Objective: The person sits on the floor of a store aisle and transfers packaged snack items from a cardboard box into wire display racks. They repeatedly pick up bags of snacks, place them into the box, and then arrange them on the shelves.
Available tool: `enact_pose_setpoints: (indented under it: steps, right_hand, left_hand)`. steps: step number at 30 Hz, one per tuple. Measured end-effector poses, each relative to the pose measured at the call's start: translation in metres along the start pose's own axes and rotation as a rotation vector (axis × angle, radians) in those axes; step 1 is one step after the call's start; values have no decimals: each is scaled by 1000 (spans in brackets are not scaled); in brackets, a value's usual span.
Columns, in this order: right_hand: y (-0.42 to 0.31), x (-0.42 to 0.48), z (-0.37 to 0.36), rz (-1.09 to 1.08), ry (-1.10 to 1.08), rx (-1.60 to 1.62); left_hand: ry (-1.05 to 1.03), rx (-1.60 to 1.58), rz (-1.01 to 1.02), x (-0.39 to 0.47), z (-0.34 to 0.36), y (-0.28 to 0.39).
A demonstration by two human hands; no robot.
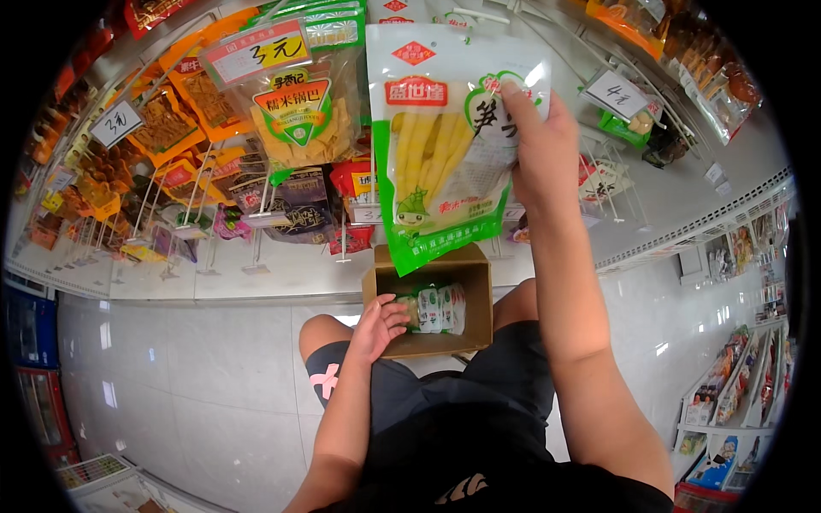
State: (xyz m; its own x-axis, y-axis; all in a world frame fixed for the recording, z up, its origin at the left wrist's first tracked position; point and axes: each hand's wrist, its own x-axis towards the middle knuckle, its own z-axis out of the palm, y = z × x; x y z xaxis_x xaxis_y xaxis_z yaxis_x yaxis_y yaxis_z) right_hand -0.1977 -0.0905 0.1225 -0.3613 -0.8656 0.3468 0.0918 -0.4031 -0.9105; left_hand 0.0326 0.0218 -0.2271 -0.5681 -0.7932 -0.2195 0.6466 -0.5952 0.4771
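Observation:
High in front of me, my right hand (550,151) grips the right side of a green and white plastic pouch of bamboo shoots (431,144). The pouch hangs upright with its printed front towards me, near the shelf hooks. Between my knees is a cardboard box (480,298), its top uncovered. Several similar green and white pouches (441,309) lie inside it. At the box's left rim, my left hand (377,326) has its fingers apart over the opening and nothing visible in them. Whether it touches the pouches is unclear.
Wire hooks (200,186) with price tags project from the shelving. A bag of rice crackers (301,122) hangs left of the held pouch, behind a price card (256,52). More snack packets (625,125) hang at right. Another stocked shelf (725,391) stands at lower right.

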Motion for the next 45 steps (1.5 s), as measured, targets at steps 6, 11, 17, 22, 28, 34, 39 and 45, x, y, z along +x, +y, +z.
enact_pose_setpoints:
  steps: [6, 11, 17, 22, 28, 34, 39, 45]
  right_hand:
    - [0, 9, 6, -9, -29, 50]
    - [0, 6, 3, -17, -38, 1]
    - [5, 7, 5, -8, -41, 8]
    - [36, 38, 10, -88, -13, -28]
    - [113, 145, 5, -363, 319, -494]
    - [79, 30, -6, -492, 81, -528]
    - [121, -125, -60, -392, -220, -679]
    - [302, -259, -178, 567, -666, -1161]
  left_hand:
    - [-15, -18, 1, 2, 0, -1]
    - [1, -15, -4, 2, 2, 1]
    - [-11, -23, 3, 2, 0, 0]
    - [-22, -11, -4, 2, 0, 2]
    - [-53, 36, -42, 9, -8, -2]
    - [-55, 28, -6, 9, -16, -3]
    - [-42, 35, -4, 1, -13, 2]
    - [-24, 110, -78, 11, -6, -2]
